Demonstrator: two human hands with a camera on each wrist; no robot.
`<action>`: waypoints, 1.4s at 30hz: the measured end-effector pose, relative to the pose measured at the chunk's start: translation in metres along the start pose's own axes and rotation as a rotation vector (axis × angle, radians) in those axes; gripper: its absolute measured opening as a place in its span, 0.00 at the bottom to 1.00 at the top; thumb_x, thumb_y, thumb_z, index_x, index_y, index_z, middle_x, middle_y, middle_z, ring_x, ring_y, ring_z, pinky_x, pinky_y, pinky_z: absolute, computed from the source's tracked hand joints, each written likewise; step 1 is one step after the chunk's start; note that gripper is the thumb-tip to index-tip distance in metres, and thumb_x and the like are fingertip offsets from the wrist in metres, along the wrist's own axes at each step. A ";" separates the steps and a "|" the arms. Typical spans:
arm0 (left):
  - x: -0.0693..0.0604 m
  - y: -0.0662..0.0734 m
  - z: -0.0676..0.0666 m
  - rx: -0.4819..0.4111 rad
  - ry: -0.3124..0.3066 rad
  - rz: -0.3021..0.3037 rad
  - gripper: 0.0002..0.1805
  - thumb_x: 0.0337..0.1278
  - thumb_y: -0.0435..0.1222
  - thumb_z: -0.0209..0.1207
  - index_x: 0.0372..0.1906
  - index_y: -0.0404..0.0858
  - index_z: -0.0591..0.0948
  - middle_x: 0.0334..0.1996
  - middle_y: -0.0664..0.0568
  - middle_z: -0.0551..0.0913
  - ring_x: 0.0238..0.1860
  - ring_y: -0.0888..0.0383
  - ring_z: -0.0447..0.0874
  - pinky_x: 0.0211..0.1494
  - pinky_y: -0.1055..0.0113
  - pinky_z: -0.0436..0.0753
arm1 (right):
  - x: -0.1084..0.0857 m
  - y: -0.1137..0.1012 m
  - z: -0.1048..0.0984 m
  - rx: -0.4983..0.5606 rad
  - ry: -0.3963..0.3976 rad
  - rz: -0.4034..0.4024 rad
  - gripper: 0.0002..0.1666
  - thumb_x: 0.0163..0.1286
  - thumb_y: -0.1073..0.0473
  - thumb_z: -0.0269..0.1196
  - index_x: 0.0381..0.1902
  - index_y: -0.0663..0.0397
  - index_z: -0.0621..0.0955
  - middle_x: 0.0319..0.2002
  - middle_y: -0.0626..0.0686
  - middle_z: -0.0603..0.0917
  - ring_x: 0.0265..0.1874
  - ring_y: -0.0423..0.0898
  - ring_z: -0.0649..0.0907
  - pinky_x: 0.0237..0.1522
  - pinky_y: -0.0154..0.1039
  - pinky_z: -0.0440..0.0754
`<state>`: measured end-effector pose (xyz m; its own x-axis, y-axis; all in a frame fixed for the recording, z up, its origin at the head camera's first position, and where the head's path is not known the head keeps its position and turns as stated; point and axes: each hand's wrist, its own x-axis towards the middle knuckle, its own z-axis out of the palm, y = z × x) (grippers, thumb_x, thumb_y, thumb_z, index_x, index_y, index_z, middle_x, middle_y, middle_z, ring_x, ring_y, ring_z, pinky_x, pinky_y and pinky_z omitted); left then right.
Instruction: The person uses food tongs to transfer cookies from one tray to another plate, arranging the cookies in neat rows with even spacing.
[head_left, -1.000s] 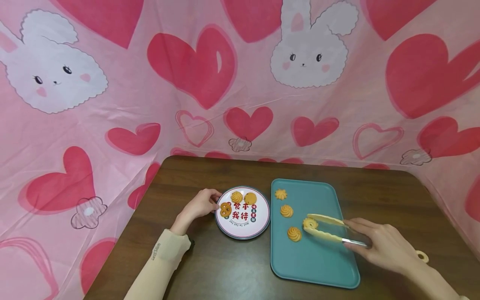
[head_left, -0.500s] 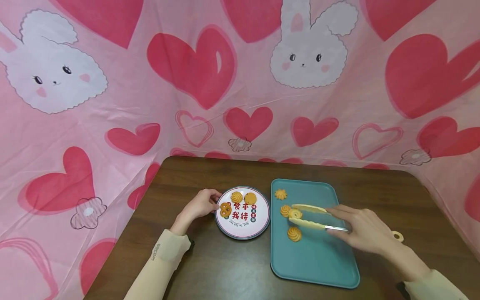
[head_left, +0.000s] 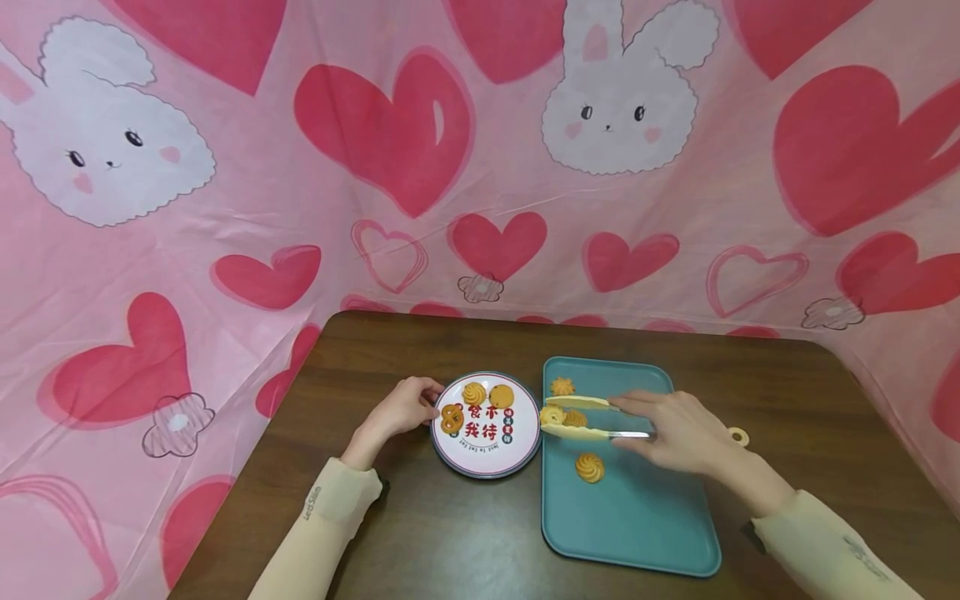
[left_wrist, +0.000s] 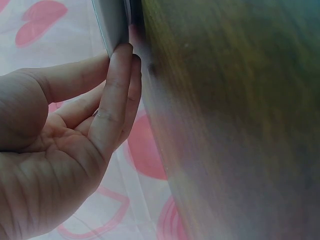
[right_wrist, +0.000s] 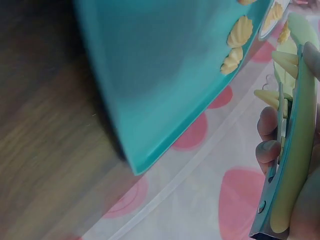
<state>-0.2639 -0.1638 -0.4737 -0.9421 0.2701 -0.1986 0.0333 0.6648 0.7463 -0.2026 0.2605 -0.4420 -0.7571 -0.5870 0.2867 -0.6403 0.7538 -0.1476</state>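
Note:
My left hand (head_left: pixel 405 406) pinches the left rim of a white plate (head_left: pixel 483 458) between thumb and fingers; the left wrist view shows thumb and fingertips on the plate's edge. A pretzel (head_left: pixel 452 419), a swirl cookie (head_left: pixel 474 393) and a round cookie (head_left: pixel 501 396) lie on the plate. My right hand (head_left: pixel 671 433) grips yellow-and-metal tongs (head_left: pixel 632 434). Between the tong tips is a pale ring-like cookie (head_left: pixel 552 415), over the tray's left edge. Below the tongs, a swirl cookie (head_left: pixel 576 418) is partly covered. In the right wrist view, fingers wrap the tongs (right_wrist: pixel 295 150).
The teal tray (head_left: pixel 630 517) stands right of the plate, almost touching it. A star cookie (head_left: pixel 562 385) and another swirl cookie (head_left: pixel 589 467) lie on it. Underneath is a brown wooden table (head_left: pixel 420 533), with a pink heart-print cloth (head_left: pixel 487 183) behind.
My right hand has moved left and slightly away from me, carrying the pale cookie in the tongs from mid-tray to the tray's left edge. My left hand and the plate stay put.

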 end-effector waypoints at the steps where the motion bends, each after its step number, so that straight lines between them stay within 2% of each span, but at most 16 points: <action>1: 0.000 0.000 0.000 0.004 0.000 0.002 0.20 0.55 0.24 0.66 0.55 0.29 0.81 0.37 0.45 0.81 0.32 0.55 0.80 0.36 0.64 0.85 | 0.003 -0.001 0.001 0.004 -0.008 0.001 0.32 0.57 0.39 0.73 0.56 0.47 0.85 0.49 0.48 0.87 0.21 0.31 0.79 0.30 0.38 0.82; 5: 0.000 -0.001 0.000 0.010 -0.002 0.000 0.21 0.55 0.24 0.67 0.55 0.29 0.81 0.37 0.45 0.81 0.32 0.55 0.80 0.36 0.64 0.85 | 0.015 -0.005 0.005 0.009 -0.041 0.011 0.33 0.58 0.38 0.72 0.58 0.47 0.84 0.51 0.49 0.86 0.33 0.42 0.86 0.36 0.43 0.85; 6: 0.000 -0.001 0.000 0.009 -0.003 -0.003 0.21 0.55 0.24 0.67 0.56 0.30 0.81 0.38 0.45 0.81 0.32 0.55 0.80 0.36 0.64 0.85 | 0.018 -0.007 0.005 0.013 -0.050 0.013 0.34 0.58 0.38 0.72 0.58 0.47 0.84 0.51 0.49 0.86 0.34 0.43 0.86 0.37 0.44 0.85; 14: 0.000 0.000 -0.001 0.012 -0.011 -0.010 0.21 0.56 0.25 0.66 0.56 0.30 0.80 0.38 0.45 0.81 0.32 0.55 0.80 0.36 0.64 0.85 | 0.042 -0.018 0.009 0.014 -0.066 -0.023 0.35 0.56 0.38 0.73 0.58 0.49 0.84 0.51 0.49 0.86 0.24 0.36 0.81 0.34 0.40 0.83; 20: 0.000 -0.001 0.000 0.020 -0.013 -0.006 0.21 0.56 0.25 0.66 0.57 0.30 0.80 0.39 0.45 0.81 0.32 0.54 0.80 0.36 0.64 0.85 | 0.056 -0.024 0.014 0.032 -0.097 -0.037 0.34 0.56 0.39 0.73 0.57 0.49 0.84 0.52 0.49 0.85 0.18 0.28 0.73 0.30 0.36 0.80; 26: 0.000 0.000 -0.001 0.021 -0.010 -0.012 0.21 0.57 0.26 0.66 0.56 0.31 0.80 0.38 0.45 0.81 0.32 0.54 0.79 0.36 0.64 0.85 | 0.066 -0.029 0.023 0.029 -0.113 -0.057 0.33 0.57 0.40 0.73 0.57 0.49 0.84 0.52 0.50 0.85 0.20 0.31 0.76 0.30 0.35 0.80; 32: 0.000 -0.001 -0.001 0.010 -0.011 -0.010 0.21 0.56 0.25 0.67 0.56 0.30 0.80 0.38 0.45 0.81 0.32 0.55 0.80 0.36 0.64 0.85 | 0.076 -0.036 0.032 0.045 -0.150 -0.068 0.32 0.59 0.39 0.71 0.58 0.48 0.84 0.54 0.51 0.84 0.15 0.30 0.71 0.23 0.30 0.73; 42: 0.000 -0.001 -0.001 0.003 -0.012 -0.005 0.21 0.56 0.25 0.66 0.56 0.30 0.80 0.38 0.45 0.80 0.32 0.55 0.79 0.36 0.64 0.85 | 0.085 -0.043 0.041 0.065 -0.203 -0.053 0.33 0.60 0.38 0.70 0.58 0.48 0.84 0.54 0.50 0.84 0.13 0.30 0.69 0.24 0.31 0.73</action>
<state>-0.2640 -0.1651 -0.4733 -0.9382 0.2753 -0.2100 0.0297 0.6683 0.7433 -0.2447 0.1657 -0.4498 -0.7282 -0.6779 0.1004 -0.6822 0.7032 -0.2000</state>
